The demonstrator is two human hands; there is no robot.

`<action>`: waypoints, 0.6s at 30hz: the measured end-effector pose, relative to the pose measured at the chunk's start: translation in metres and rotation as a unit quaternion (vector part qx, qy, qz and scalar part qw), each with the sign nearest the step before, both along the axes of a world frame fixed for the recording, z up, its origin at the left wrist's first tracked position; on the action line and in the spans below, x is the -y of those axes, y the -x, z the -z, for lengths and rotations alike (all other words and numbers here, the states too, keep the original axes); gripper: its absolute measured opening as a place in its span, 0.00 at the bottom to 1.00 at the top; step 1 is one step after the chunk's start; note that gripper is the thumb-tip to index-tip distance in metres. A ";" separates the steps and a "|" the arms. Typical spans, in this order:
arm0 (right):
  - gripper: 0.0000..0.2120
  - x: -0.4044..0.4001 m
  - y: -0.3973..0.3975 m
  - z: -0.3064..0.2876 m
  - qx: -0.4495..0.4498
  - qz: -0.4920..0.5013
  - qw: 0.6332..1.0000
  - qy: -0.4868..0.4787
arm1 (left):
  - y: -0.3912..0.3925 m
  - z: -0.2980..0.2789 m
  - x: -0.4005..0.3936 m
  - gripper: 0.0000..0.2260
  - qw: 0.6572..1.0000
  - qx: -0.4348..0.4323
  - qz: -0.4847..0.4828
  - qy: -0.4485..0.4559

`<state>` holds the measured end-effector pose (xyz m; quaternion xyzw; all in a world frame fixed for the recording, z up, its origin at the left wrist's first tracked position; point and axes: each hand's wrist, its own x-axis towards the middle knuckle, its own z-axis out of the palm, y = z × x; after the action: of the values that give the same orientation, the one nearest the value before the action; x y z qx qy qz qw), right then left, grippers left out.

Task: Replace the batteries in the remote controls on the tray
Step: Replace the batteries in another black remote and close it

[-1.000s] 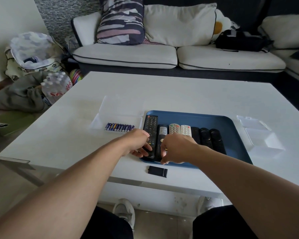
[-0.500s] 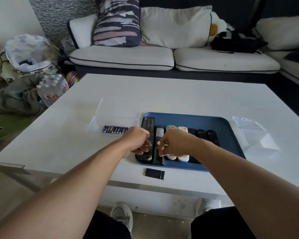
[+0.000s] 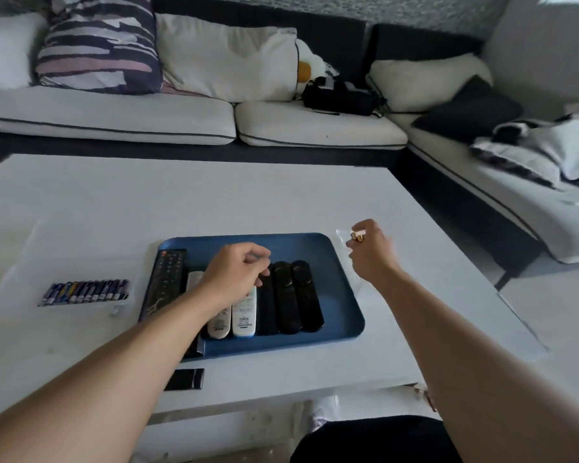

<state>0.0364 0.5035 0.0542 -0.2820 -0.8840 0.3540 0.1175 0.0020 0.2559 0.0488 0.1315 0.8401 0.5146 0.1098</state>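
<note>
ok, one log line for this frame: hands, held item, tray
right hand: pinches battery, right of tray | left hand: over remotes, holds nothing visible | cover: on table

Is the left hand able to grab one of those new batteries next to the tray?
Probably yes. The left hand hovers over the remotes in the blue tray with loosely curled fingers that seem to hold nothing. The row of batteries lies uncovered on the table to its left, with nothing between them.

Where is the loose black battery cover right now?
In the head view, the black battery cover lies flat on the white table, just in front of the blue tray's near-left corner, under the left forearm.
</note>
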 end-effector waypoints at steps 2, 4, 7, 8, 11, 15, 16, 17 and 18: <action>0.12 -0.019 0.001 0.002 0.044 0.008 0.996 -0.081 | 0.002 0.006 -0.016 0.05 1.000 -0.014 0.012 0.009; 0.11 -0.032 0.002 0.005 0.112 0.000 0.983 -0.146 | 0.005 0.013 -0.031 0.06 0.999 -0.028 0.014 0.018; 0.10 -0.046 0.006 0.020 0.182 -0.034 0.964 -0.189 | 0.009 0.021 -0.046 0.07 0.999 -0.040 0.015 0.023; 0.10 -0.048 0.008 0.026 0.193 -0.046 0.960 -0.196 | 0.009 0.021 -0.048 0.07 0.999 -0.039 0.014 0.022; 0.12 -0.053 0.012 0.038 0.205 -0.045 0.961 -0.178 | 0.009 0.023 -0.056 0.08 0.999 -0.046 0.009 0.017; 0.14 -0.057 0.012 0.042 0.211 -0.044 0.961 -0.172 | 0.009 0.023 -0.061 0.08 0.999 -0.053 0.000 0.013; 0.15 -0.057 0.010 0.043 0.215 -0.042 0.960 -0.173 | 0.010 0.024 -0.062 0.08 0.999 -0.052 -0.002 0.010; 0.16 -0.056 0.009 0.043 0.222 -0.040 0.959 -0.172 | 0.011 0.025 -0.061 0.08 0.999 -0.050 -0.006 0.008; 0.17 -0.057 0.009 0.044 0.228 -0.039 0.958 -0.172 | 0.011 0.026 -0.061 0.08 0.999 -0.049 -0.010 0.006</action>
<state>0.0276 0.5605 0.0098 -0.2962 -0.9451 0.1270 -0.0543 -0.0091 0.3167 0.0226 0.1476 0.8489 0.5034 0.0647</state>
